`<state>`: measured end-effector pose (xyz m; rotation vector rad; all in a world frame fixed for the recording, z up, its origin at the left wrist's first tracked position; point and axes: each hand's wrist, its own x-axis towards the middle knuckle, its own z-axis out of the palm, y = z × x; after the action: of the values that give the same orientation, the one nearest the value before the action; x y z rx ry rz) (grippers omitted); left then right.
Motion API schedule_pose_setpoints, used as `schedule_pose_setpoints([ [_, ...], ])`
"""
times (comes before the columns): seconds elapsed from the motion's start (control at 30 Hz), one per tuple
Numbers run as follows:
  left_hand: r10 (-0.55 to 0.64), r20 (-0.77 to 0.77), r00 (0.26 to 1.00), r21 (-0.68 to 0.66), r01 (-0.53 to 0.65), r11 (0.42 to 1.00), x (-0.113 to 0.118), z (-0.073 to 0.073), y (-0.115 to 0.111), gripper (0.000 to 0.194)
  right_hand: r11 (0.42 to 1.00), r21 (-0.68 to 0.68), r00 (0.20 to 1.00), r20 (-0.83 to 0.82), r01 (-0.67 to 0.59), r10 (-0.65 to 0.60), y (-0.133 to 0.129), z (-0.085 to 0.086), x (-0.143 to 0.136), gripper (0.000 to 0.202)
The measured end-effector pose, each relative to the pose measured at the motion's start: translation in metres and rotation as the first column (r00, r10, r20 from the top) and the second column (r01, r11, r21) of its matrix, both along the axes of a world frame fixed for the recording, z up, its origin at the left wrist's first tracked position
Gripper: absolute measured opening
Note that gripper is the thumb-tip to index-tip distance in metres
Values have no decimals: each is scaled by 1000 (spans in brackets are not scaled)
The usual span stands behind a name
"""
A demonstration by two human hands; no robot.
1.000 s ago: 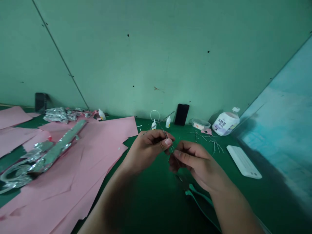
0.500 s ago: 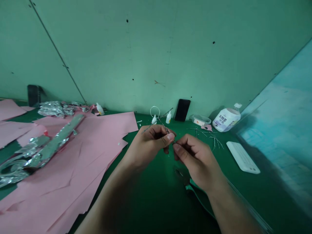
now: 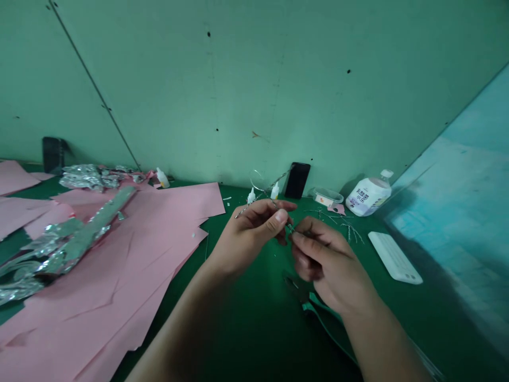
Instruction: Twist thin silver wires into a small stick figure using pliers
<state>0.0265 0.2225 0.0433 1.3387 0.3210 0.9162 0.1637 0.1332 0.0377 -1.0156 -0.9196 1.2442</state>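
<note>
A thin twisted wire piece [image 3: 280,176] with a loop and branching ends runs between my hands above the green table. My left hand [image 3: 254,228] pinches it between thumb and fingers, the other fingers partly spread behind. Close on the right, my right hand [image 3: 324,254] grips the wire's lower end between thumb and forefinger. Green-handled pliers [image 3: 304,297] lie beneath my right hand, their handles partly hidden by it. More twisted wire pieces [image 3: 350,228] rest on the table behind my right hand.
Pink sheets [image 3: 147,254] and silver foil strips [image 3: 87,228] cover the left side. Small white bottles [image 3: 163,178], a black phone [image 3: 297,180], a clear tub [image 3: 326,196], a labelled bottle [image 3: 369,195] and a white device [image 3: 395,257] stand or lie around the back and right.
My right hand has shifted slightly right and curled its fingers more. The wire's loop has tilted and moved a little right, and my left hand's fingers have extended slightly.
</note>
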Motion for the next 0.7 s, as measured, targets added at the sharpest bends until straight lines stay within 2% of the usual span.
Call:
schedule_pose_setpoints([
  [0.07,-5,34,999,-22,6,1000,1,-1,0,22,994,-70,982,-174,-84,71,1,2,1,21],
  [0.13,37,79,996,-58,-32,998,3,-3,0,26,981,-114,954,-273,-157,121,1,3,1,21],
  [0.27,217,107,970,-63,-211,975,6,-6,-1,32,960,-160,936,-307,-230,173,0,2,-1,20],
  [0.33,322,81,943,7,-324,946,7,-6,-2,34,964,-156,955,-240,-215,174,0,0,-3,20],
  [0.43,448,29,893,114,-449,886,7,-4,-4,37,979,-107,985,-45,-171,167,1,-3,-8,22],
  [0.6,585,20,811,215,-575,789,8,-5,-4,43,998,-9,965,256,-57,58,-1,-4,-13,18],
  [0.7,616,29,787,270,-600,753,6,-6,-4,47,1000,9,957,288,-24,20,-1,-5,-14,17],
])
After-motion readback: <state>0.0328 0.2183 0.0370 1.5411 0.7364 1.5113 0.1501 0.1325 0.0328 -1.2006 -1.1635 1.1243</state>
